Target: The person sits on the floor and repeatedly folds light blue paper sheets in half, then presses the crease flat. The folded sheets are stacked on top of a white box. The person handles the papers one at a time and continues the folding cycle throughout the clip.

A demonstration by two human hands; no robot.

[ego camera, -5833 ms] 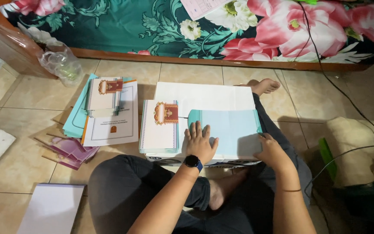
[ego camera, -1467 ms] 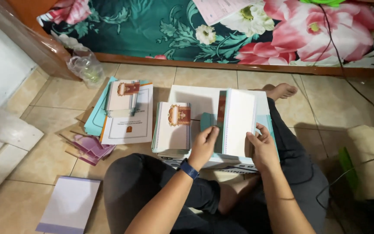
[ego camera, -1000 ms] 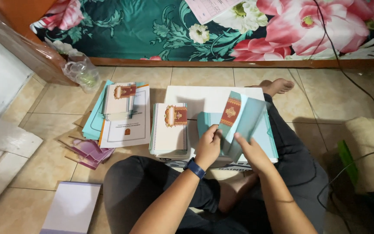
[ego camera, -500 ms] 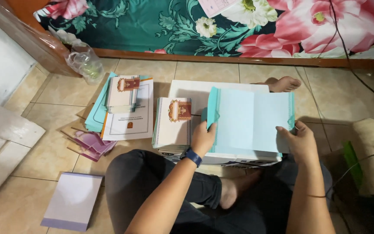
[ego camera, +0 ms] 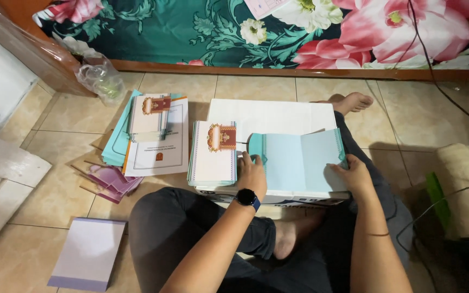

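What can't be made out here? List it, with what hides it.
Head view:
- Card edges under the left hand and right hand: covered.
- Box top: mostly under card and stack.
- Bag contents: crumpled plastic, unclear.
- Pad below its top sheet: hidden.
- Green thing: in shadow.

The white box (ego camera: 271, 115) is mostly covered by the light blue folder (ego camera: 298, 161) and card stack (ego camera: 213, 153), the print on its front edge is hidden by the left hand (ego camera: 252, 174), and the cable (ego camera: 435, 81) exits the frame.
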